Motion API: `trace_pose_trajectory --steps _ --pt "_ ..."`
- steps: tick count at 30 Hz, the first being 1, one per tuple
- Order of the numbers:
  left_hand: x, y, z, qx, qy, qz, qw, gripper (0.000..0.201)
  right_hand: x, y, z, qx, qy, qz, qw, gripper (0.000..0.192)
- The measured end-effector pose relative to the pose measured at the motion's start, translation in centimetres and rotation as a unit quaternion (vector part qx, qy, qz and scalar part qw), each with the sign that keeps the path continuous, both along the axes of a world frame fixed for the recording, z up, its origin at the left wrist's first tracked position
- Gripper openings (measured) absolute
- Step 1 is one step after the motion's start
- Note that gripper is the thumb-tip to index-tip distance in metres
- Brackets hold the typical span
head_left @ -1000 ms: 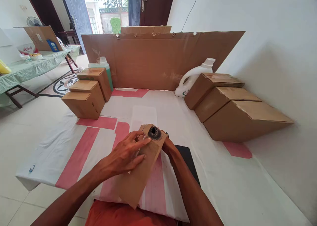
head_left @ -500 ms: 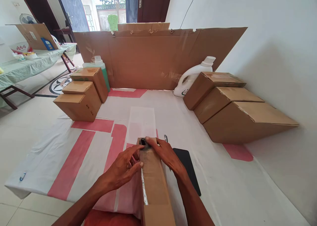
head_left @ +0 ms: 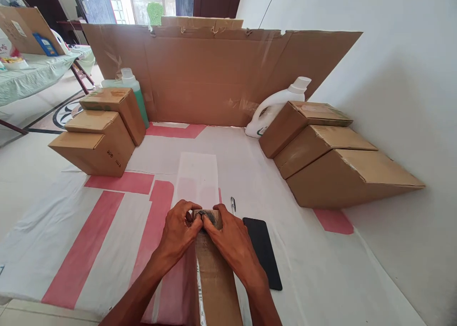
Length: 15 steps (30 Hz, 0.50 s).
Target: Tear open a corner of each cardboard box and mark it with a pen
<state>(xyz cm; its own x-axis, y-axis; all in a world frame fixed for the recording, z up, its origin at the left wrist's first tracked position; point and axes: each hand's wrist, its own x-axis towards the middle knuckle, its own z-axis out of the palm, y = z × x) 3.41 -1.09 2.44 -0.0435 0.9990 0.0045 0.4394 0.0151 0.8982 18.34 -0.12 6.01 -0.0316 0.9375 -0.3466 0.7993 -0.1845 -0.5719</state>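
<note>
A long, narrow cardboard box [head_left: 217, 278] lies pointing away from me at the near edge of the cloth-covered table. Its far end carries a dark, smudged patch [head_left: 214, 216] around a hole that my thumbs now mostly cover. My left hand [head_left: 178, 231] is closed on the left corner of that end, thumb at the hole and fingers curled over the edge. From the other side my right hand [head_left: 232, 242] grips the same end, its thumb pressed beside the left one. Whether anything small is between the thumbs is hidden.
A pen [head_left: 233, 205] and a black flat tablet-like slab [head_left: 263, 253] lie right of the box. Stacked cartons [head_left: 107, 140] stand left, more cartons [head_left: 328, 173] right. Two jugs, one green [head_left: 139, 100] and one white [head_left: 273, 109], stand before a cardboard panel [head_left: 203, 78].
My left hand has moved up to the box's far end and closed there. My right thumb has come in over the hole. The view has shifted slightly.
</note>
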Motion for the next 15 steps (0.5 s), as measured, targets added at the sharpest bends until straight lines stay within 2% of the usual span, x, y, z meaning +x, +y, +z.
trace_pose_trajectory --steps 3,6,10,12,15 --pt "0.0 0.2 0.0 -0.007 -0.009 0.001 1.0 0.019 0.0 0.2 0.3 -0.006 0.001 0.01 1.0 0.031" --pt "0.1 0.1 -0.2 -0.004 -0.015 0.014 1.0 0.019 0.0 -0.1 -0.2 0.008 0.003 0.004 1.0 0.037" --pt "-0.2 -0.4 -0.6 -0.009 -0.052 0.006 0.999 0.023 1.7 -1.5 -1.9 0.03 0.143 -0.048 0.988 0.062" --pt "-0.3 -0.8 -0.8 -0.018 -0.077 -0.008 0.997 0.031 3.5 -2.3 -2.6 0.043 0.18 -0.098 0.978 0.067" --pt "-0.3 -1.2 -1.2 -0.046 -0.105 -0.017 0.993 0.038 6.8 -3.2 -3.5 0.052 0.056 -0.165 0.983 0.057"
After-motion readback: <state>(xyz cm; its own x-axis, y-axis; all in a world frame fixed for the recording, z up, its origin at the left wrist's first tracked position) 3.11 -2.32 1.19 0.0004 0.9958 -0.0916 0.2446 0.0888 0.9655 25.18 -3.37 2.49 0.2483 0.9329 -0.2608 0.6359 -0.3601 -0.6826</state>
